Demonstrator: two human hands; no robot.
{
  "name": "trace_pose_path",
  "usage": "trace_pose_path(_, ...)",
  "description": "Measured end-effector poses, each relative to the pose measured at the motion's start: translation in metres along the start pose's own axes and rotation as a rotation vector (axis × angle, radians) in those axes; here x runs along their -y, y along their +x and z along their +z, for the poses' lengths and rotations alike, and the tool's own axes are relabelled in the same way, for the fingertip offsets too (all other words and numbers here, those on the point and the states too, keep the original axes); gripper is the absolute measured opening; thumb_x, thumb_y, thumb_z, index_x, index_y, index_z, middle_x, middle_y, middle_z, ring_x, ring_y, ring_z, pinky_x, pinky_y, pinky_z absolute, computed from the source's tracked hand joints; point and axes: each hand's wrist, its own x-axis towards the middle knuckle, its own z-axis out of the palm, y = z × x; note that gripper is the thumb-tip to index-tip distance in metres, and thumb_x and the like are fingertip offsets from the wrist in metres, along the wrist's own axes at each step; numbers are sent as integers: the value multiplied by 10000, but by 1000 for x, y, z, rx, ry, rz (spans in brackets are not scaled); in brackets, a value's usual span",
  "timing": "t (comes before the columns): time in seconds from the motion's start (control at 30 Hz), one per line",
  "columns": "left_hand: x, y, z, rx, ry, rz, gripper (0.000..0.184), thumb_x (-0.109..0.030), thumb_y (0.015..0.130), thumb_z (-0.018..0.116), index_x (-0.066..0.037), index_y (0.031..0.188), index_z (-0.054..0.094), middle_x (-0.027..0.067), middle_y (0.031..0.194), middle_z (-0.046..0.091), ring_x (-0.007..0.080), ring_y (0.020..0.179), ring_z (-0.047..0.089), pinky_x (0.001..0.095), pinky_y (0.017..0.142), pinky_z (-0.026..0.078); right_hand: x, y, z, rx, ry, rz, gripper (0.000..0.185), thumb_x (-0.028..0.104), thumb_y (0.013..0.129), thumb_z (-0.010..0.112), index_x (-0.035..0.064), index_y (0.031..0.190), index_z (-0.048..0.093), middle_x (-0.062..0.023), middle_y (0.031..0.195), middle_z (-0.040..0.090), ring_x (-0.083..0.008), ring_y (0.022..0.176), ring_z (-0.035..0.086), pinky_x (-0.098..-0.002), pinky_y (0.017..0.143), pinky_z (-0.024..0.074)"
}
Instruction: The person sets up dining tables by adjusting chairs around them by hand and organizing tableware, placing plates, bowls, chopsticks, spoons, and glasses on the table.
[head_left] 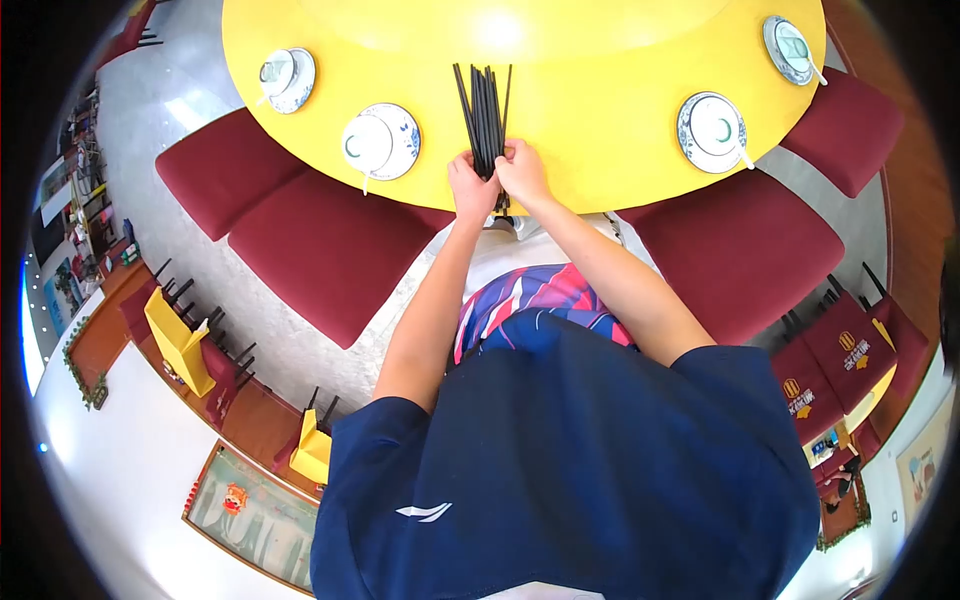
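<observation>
Black sticks (pixel 484 115) in L hand (pixel 471 186) & R hand (pixel 522 172), fingers closed round 'em, btwn plates (pixel 407 145) on tbl (pixel 600 130).

We are in what looks like a restaurant dining room. The round table (pixel 600 130) has a yellow cloth and is laid with place settings, among them a saucer with a cup and a white spoon (pixel 712 132), and maroon upholstered chairs (pixel 330 250) stand around its edge. Farther off we see more tables in yellow cloths (pixel 180 340), and chair covers printed with a gold logo and lettering (pixel 850 350). A framed picture (pixel 250 515) hangs on the white wall; the counter-like area at the far left is probably a service station, though the lens warps it.
</observation>
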Motion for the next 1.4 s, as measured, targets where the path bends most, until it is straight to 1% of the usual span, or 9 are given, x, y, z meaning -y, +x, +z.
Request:
trace_pose_path(0.07,4,-1,8,-55,150,108,539,-127,720,742,73,1155,495,248,1067,538,396,1025,514,457,914,421,0,1,-5,15,-45,-78,411,121,776,592,-57,1146,595,-167,854,663,-287,780,662,-392,752,529)
trace_pose_path(0.2,1,-2,18,-99,212,96,688,-217,688,812,70,1207,463,274,1084,522,431,1024,501,481,911,411,-2,-5,-31,-40,-250,-262,509,123,763,605,-42,1239,536,-261,1121,590,-383,1082,571,-436,956,456)
trace_pose_path(0.43,-43,-10,5,1,433,-152,741,-337,728,783,26,1278,444,262,1164,479,440,1071,491,500,920,442,-6,2,-197,-361,-148,-351,396,64,788,596,42,1179,539,-203,1041,559,-361,1013,561,-419,888,466)
trace_pose_path(0.6,-46,-15,1,23,492,-78,806,-434,747,768,28,1315,432,251,1182,474,435,1092,494,489,916,458,13,10,-338,-690,-551,-381,401,163,800,690,74,1169,562,-157,1053,558,-323,964,575,-418,830,492)
trace_pose_path(0.8,-29,-12,-1,41,467,24,814,-401,762,759,25,1362,412,250,1195,480,419,1126,487,483,930,455,8,37,-361,-406,-1079,-535,498,239,750,746,200,1224,599,-111,1106,581,-293,1033,575,-421,853,497)
trace_pose_path(1.07,-32,-13,2,3,337,-36,762,-280,727,780,38,1320,424,264,1187,458,433,1110,463,480,983,404,37,29,-355,-275,-1086,-405,379,208,748,740,175,1113,643,-89,1047,616,-276,1016,594,-413,858,491)
trace_pose_path(1.2,-35,-11,5,-40,331,-76,713,-235,698,778,58,1248,431,251,1129,474,430,1058,482,496,928,439,42,20,-341,-445,-578,-467,400,247,806,744,93,1148,604,-111,984,630,-245,892,619,-353,780,507)
trace_pose_path(1.33,-34,-12,7,-44,318,-162,707,-250,696,779,53,1234,436,249,1120,485,430,1053,491,501,913,452,15,35,-306,5,1168,164,382,267,915,664,-15,1147,553,-134,998,629,-227,831,620,-295,750,507)
trace_pose_path(1.4,-34,-13,8,-64,324,-159,715,-265,694,782,51,1233,434,252,1126,487,426,1060,490,501,904,460,14,31,-275,57,1357,287,354,264,894,687,16,1115,565,-144,1045,613,-234,967,582,-335,826,489)
